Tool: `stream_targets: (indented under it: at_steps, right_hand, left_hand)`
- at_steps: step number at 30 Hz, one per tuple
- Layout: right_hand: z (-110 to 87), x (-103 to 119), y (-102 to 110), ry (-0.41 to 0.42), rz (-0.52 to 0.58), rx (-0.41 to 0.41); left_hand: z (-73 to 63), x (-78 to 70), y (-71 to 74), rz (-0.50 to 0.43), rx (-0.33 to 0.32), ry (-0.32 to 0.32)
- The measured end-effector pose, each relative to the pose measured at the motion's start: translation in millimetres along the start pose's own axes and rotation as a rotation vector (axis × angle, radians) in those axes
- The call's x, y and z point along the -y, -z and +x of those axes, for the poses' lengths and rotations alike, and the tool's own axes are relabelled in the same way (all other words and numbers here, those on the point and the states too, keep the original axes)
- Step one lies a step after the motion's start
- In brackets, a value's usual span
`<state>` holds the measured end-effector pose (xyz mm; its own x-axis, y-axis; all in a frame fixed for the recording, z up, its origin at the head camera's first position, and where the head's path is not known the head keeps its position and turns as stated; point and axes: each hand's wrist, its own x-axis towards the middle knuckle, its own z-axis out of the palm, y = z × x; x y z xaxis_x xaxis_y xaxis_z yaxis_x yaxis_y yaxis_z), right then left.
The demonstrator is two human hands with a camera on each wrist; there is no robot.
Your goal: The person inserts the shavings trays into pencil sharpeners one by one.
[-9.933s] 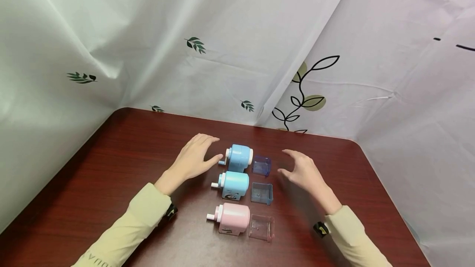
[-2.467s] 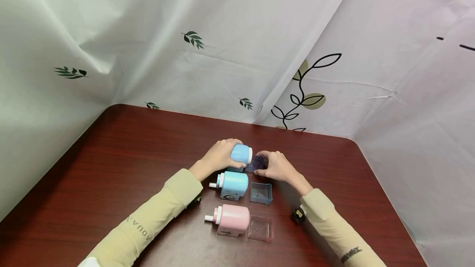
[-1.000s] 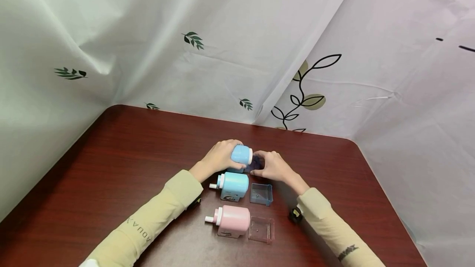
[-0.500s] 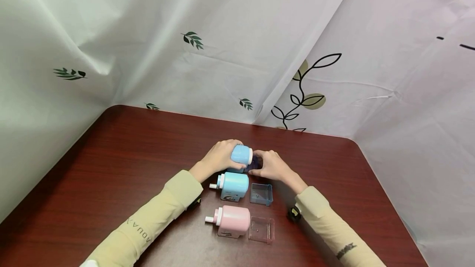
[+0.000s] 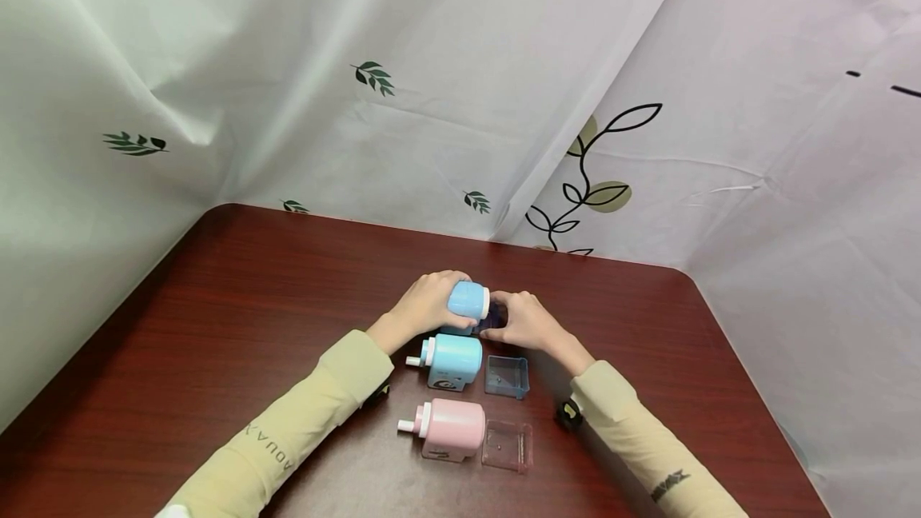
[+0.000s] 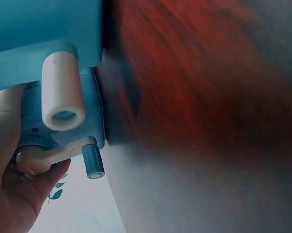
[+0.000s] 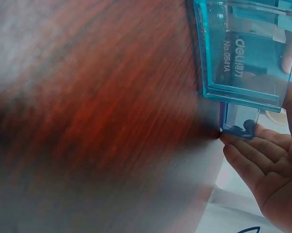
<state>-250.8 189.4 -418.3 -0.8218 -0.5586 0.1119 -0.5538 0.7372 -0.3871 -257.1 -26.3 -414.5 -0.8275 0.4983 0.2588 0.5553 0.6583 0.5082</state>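
Farthest back in the row, a blue crank pencil sharpener [image 5: 468,300] stands on the table, gripped from the left and above by my left hand [image 5: 420,307]. Its crank [image 6: 93,160] points toward the left wrist camera. My right hand [image 5: 528,320] holds a dark blue see-through shavings drawer [image 5: 492,316] against the sharpener's right side. In the right wrist view the fingers touch the drawer's end [image 7: 239,127], and dark bits show inside it. How far the drawer is inserted cannot be seen.
In front stand a light blue sharpener [image 5: 456,356] and a pink sharpener [image 5: 453,426], cranks leftward. To their right lie a clear blue drawer [image 5: 507,376] and a clear pink drawer [image 5: 507,444]. Behind the dark red table [image 5: 288,278] hangs a white curtain [image 5: 432,142].
From hovering apart, my left hand has come to grip the far blue sharpener. My right hand has taken the dark blue drawer and moved it left against it, with only slight leftward motion lately.
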Motion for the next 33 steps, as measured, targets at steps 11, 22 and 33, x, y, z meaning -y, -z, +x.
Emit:
stream_targets:
  at_steps: [11, 22, 33]
  right_hand:
    - [1.9, -0.2, -0.4, -0.015, -0.012, -0.001]
    - [3.4, 1.1, -0.5, -0.011, -0.009, -0.005]
    - [5.0, 1.8, -1.3, -0.012, -0.004, -0.004]
  left_hand:
    - [-0.3, -0.1, -0.4, -0.002, -0.008, -0.004]
    - [-0.3, 0.8, -1.5, -0.008, -0.013, -0.012]
    - [-0.9, 0.9, -1.1, -0.01, -0.01, -0.003]
